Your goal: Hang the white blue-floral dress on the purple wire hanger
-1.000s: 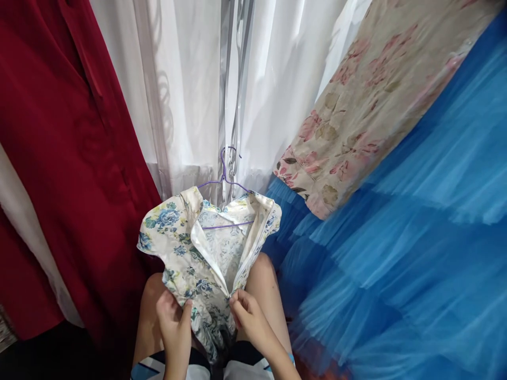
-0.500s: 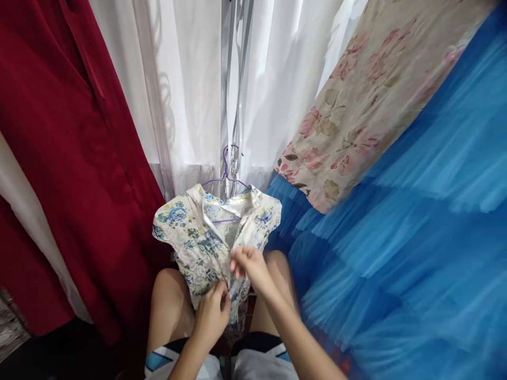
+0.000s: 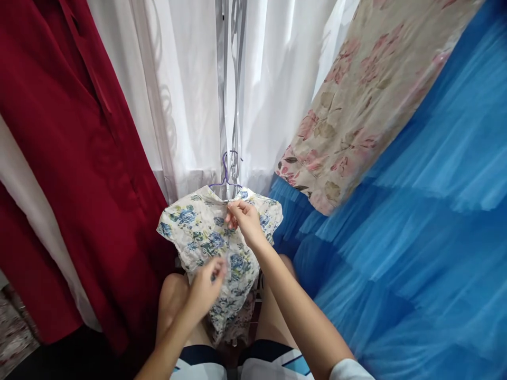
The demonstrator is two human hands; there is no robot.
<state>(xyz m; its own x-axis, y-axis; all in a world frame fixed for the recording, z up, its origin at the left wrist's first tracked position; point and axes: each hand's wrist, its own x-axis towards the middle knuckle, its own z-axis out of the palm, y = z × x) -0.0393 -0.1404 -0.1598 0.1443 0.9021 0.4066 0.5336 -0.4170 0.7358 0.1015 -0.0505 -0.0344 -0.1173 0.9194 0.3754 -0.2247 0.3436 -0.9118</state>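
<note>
A white short-sleeved dress [image 3: 216, 240] with blue flowers and green leaves hangs in front of me on a purple hanger [image 3: 225, 177]. Its front hangs closed up to the neckline, and its lower part falls between my knees. My right hand [image 3: 244, 219] is closed in a pinch at the middle of the neckline; the small part between the fingertips is hidden. Lower down, my left hand [image 3: 208, 282] is over the middle of the dress with its fingers curled. Motion blurs those fingertips, so whether they touch the cloth does not show.
White curtains [image 3: 190, 95] hang behind, with grey straps [image 3: 229, 105] where the hanger is hooked. Red cloth [image 3: 91, 158] hangs at left. To the right are a beige fabric with pink flowers [image 3: 336, 142] and a layered blue tulle skirt [image 3: 415, 237]. My knees flank the dress.
The V-shaped opening at the dress's neck has closed. My right hand has moved up from mid-dress to the neckline. My left hand has come slightly up and left from the cloth it was pinching.
</note>
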